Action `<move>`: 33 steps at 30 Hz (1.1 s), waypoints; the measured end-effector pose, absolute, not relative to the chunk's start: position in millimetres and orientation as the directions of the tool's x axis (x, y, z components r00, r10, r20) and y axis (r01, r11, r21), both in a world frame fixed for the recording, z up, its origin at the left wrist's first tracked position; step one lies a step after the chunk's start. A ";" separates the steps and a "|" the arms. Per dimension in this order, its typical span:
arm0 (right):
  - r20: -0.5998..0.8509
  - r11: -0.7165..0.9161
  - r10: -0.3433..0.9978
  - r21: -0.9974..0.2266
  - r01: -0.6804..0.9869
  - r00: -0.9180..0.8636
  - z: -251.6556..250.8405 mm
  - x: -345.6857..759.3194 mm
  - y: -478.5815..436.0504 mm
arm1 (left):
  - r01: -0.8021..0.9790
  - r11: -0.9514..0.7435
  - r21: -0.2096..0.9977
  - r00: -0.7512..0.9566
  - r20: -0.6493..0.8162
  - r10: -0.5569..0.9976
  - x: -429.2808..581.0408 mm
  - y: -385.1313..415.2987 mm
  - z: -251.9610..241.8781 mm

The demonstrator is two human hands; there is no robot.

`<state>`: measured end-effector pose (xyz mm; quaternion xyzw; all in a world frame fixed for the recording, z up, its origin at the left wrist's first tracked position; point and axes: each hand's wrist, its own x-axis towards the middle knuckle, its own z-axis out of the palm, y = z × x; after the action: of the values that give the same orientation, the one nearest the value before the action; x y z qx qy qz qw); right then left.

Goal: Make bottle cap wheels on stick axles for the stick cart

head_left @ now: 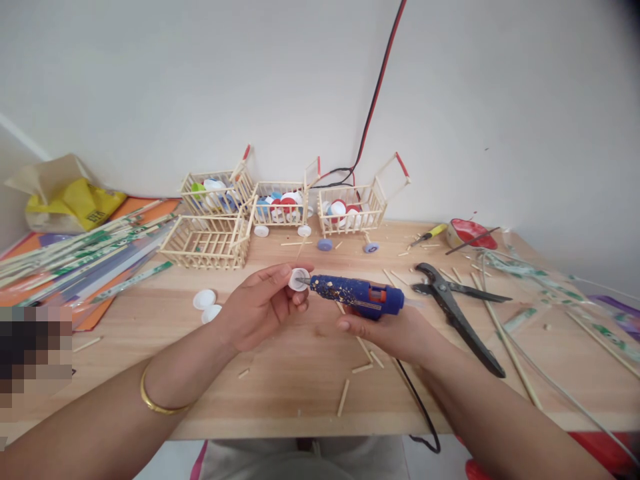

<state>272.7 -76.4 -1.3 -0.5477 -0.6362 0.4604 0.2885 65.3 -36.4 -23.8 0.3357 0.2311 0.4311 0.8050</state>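
Between the fingers of my left hand [267,300] is a white bottle cap [299,280], its hollow side facing right. My right hand [395,330] grips a blue hot glue gun [357,295] spotted with dried residue. The gun's nozzle reaches into the hollow of the cap; whether it touches the inside I cannot tell. Two more white caps, one of them a loose cap [204,299], lie on the table left of my left hand. Beyond my hands stands an open basket of thin wooden sticks [205,243].
Three small stick carts, including a wheeled cart [353,208], hold coloured caps at the back. Large pliers [457,313], a yellow-handled cutter [433,233] and a red-lined bowl [470,235] lie right. Wrapped sticks [80,247] and a yellow bag [75,203] are left. A cord [417,400] hangs over the edge.
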 end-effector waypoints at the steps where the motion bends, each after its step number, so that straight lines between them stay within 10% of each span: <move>1: -0.138 -0.023 0.962 -0.901 0.433 -0.237 -1.5 273.1 -76.5 | -0.539 0.404 0.739 0.522 -0.083 0.849 65.4 -36.4 -23.9; 33: -0.124 0.000 0.955 -0.908 0.419 -0.269 -4.9 276.3 -77.9 | -0.502 0.391 0.771 0.511 -0.099 0.854 64.1 -36.9 -28.3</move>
<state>276.3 -77.9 -4.9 -0.5318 -0.6458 0.4663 0.2877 64.1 -36.9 -28.3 0.3507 0.2504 0.4263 0.7954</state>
